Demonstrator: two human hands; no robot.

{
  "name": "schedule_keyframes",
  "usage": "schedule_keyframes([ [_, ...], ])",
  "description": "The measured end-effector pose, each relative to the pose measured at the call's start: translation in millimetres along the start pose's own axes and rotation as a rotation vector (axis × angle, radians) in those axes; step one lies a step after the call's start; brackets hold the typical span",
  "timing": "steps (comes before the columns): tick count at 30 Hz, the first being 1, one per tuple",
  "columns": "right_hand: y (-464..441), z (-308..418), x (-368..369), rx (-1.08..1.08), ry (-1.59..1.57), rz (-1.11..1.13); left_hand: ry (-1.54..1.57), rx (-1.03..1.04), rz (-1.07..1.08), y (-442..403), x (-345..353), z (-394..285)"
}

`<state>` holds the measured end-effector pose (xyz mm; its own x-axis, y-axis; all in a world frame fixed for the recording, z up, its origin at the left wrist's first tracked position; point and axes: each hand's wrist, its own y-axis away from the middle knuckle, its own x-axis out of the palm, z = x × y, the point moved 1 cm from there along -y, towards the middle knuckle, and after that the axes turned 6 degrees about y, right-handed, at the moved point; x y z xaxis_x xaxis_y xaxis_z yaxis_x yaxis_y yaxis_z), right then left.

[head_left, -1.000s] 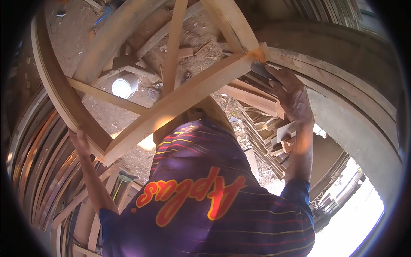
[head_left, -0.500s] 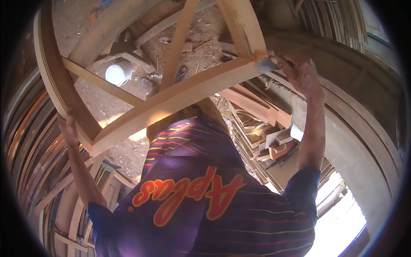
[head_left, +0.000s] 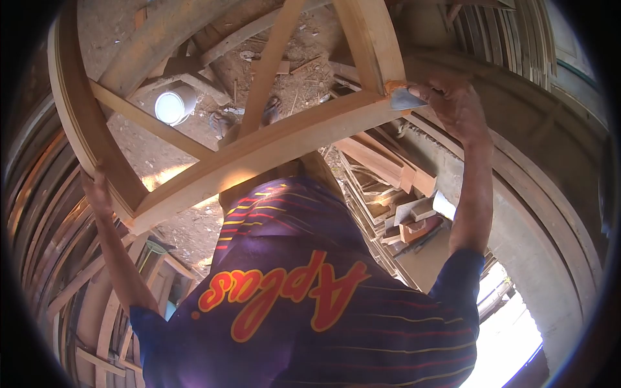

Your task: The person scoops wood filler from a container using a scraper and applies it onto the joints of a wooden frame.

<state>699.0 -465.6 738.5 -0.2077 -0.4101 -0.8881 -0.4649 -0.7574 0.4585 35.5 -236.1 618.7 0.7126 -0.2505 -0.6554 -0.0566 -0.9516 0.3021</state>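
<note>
A wooden frame (head_left: 284,143) with a curved outer rail and inner braces spans the view in front of my chest. At its lower left corner, my left hand (head_left: 99,195) is wrapped round the edge of the curved rail. My right hand (head_left: 453,107) pinches a flat metal putty knife (head_left: 406,99), its blade lying against the frame's right corner joint. Orange-brown filler (head_left: 393,85) shows on that joint, beside the blade.
Below the frame, a white bucket (head_left: 171,108) stands on the dirt floor near my feet. Wood offcuts (head_left: 414,216) lie piled at the right by a low wall (head_left: 533,239). Long boards (head_left: 45,200) line the left side, and more lean at upper right.
The frame has shifted slightly left, and my left hand with it. My right hand has tilted the putty knife at the corner; more filler is visible above the blade.
</note>
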Motion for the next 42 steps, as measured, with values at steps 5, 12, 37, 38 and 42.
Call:
schedule_keyframes([
  [5,5,-3,3,-0.021,-0.084,0.059,0.032,0.06,-0.036,0,1,9],
  [12,19,-21,8,0.018,-0.189,-0.086,0.102,0.008,-0.031,3,5,2],
  [37,111,71,183,-0.074,-0.506,-0.571,0.111,0.023,-0.027,-4,-2,11],
  [38,123,66,180,0.01,-0.378,-0.218,0.108,-0.013,-0.025,-2,-1,7],
  [42,154,54,195,-0.096,-0.55,-0.43,0.153,-0.029,-0.008,4,6,-12],
])
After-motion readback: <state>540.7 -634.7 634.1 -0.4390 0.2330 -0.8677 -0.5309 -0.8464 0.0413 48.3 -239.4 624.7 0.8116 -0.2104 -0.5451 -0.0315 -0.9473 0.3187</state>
